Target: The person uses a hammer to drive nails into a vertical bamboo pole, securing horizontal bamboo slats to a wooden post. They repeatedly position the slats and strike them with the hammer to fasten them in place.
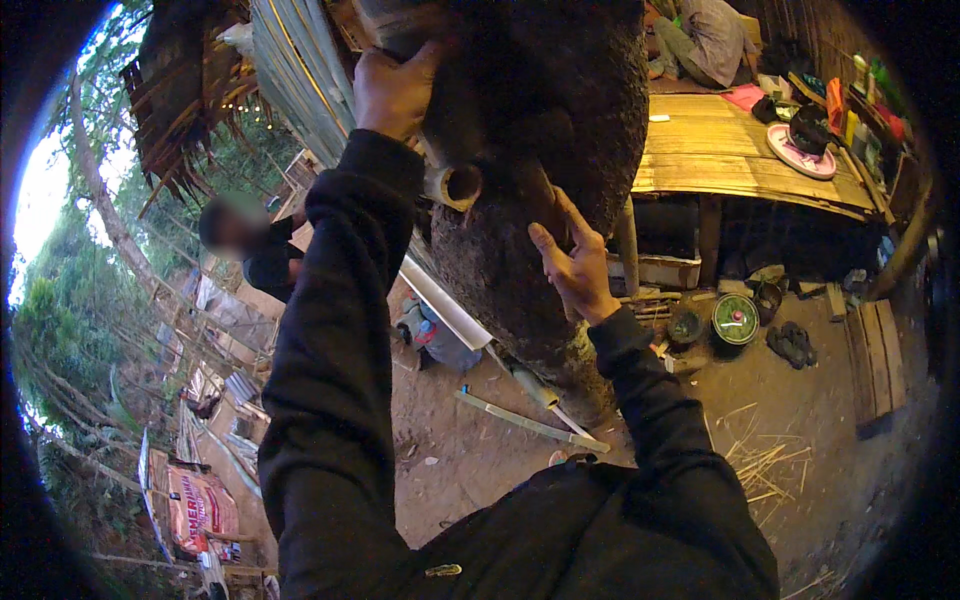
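Observation:
A thick dark tree trunk [610, 90] with rough bark rises close in front of me. My left hand [393, 95] is raised at the upper left, its fingers closed round a thick, dim bamboo-like pole [395, 22] beside the trunk. Just below that hand, the hollow cut end of a bamboo tube [462, 187] points toward me. Lower and to the right, my right hand [578, 265] lies against a brown, pole-like piece [538, 190] at the trunk, thumb and forefinger stretched apart. Shadow hides where these pieces join the trunk.
A bamboo-slat platform [700, 150] stands at right, with a seated person [710, 40] and a pink tray [800, 155]. Below are a green-topped basin [735, 320] and planks [875, 360]. Another person [268, 255] is at left. A split bamboo strip [530, 420] lies near the trunk's base.

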### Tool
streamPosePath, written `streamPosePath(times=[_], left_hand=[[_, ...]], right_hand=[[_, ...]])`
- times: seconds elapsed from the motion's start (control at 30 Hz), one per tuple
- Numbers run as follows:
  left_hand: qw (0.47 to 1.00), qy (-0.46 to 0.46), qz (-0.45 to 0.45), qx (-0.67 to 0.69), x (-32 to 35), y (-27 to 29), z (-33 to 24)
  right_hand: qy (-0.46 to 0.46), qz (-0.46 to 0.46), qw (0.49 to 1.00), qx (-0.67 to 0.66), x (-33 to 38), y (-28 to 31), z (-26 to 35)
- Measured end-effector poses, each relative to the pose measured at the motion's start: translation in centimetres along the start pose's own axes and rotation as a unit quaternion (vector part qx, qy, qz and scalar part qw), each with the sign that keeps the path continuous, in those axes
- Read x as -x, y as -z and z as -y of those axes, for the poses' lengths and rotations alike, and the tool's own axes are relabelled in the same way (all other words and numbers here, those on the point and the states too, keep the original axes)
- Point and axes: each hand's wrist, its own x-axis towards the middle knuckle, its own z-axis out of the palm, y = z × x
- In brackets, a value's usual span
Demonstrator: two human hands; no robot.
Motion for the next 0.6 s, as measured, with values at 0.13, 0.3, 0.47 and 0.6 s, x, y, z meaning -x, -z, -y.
streamPosePath(times=[0.13, 0.3, 0.47, 0.6], left_hand=[[0.998, 0.032, 0.006, 0.047, 0.6, -0.5, -1.7], [0.997, 0.013, 0.025, 0.072, 0.5, -0.2, -1.0], [0.995, -0.002, 0.036, 0.096, 0.6, -0.9, -1.6], [0.999, -0.005, 0.017, 0.037, 0.5, -0.1, -1.2]], right_hand=[[-0.039, -0.054, 0.995, -0.075, 0.3, -0.8, -0.1], [-0.009, 0.005, 1.0, -0.017, -0.3, -0.2, -0.1], [-0.005, -0.039, 0.996, -0.078, -0.2, -0.8, -0.6], [-0.009, -0.016, 0.997, -0.077, 0.1, -1.2, -0.2]])
